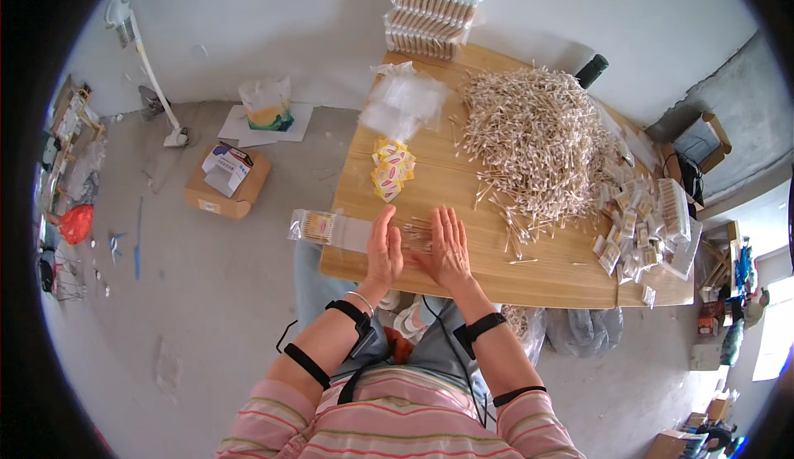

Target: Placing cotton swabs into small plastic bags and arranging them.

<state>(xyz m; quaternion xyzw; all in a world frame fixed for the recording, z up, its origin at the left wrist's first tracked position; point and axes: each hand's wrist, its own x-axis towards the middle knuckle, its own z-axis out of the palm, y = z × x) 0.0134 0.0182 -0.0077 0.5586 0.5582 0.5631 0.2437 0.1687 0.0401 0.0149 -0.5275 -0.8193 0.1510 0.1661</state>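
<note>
Both hands are at the table's near edge, with a small bunch of cotton swabs [417,234] lying between them. My left hand [384,248] stands on its side, fingers stretched out, at the left ends of the swabs. My right hand [444,248] lies palm down with straight fingers, touching the swabs' right ends and partly covering them. Left of my left hand, a white strip [354,234] leads to a clear packet of swabs with a yellow card [317,227] that overhangs the table edge. Beyond the hands are loose yellow cards [392,169] and a stack of clear plastic bags [405,103].
A large heap of loose swabs [538,145] covers the wooden table [447,149] at right. Filled small packets [633,231] lie at the right end. Stacked packs [432,16] stand at the back, near a dark cylinder [591,70]. A cardboard box [227,179] is on the floor.
</note>
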